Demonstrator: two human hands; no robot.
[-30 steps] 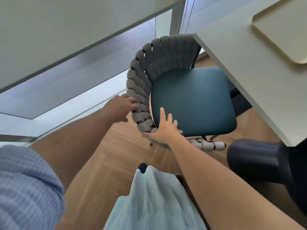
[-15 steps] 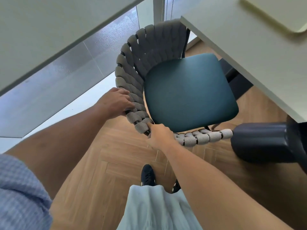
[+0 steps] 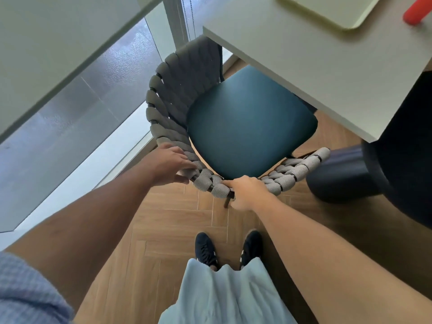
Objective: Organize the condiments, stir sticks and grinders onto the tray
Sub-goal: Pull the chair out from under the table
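Observation:
A pale yellow-green tray (image 3: 327, 12) lies on the white table (image 3: 304, 57) at the top right, with the end of a red object (image 3: 415, 14) beside it. Below the table edge stands a chair (image 3: 247, 122) with a teal seat and a woven grey rope back. My left hand (image 3: 167, 163) rests on the woven rim at the chair's left, fingers curled over it. My right hand (image 3: 245, 191) is closed around the dark frame at the rim's near corner. No condiments, stir sticks or grinders are in view.
A dark round table base (image 3: 343, 174) stands right of the chair on the wooden floor (image 3: 175, 220). A frosted glass wall (image 3: 81, 97) runs along the left. My two dark shoes (image 3: 205, 250) stand just behind the chair.
Both hands came down onto the chair's rim and closed on it. The chair now sits further under the table, and the red object has entered the view.

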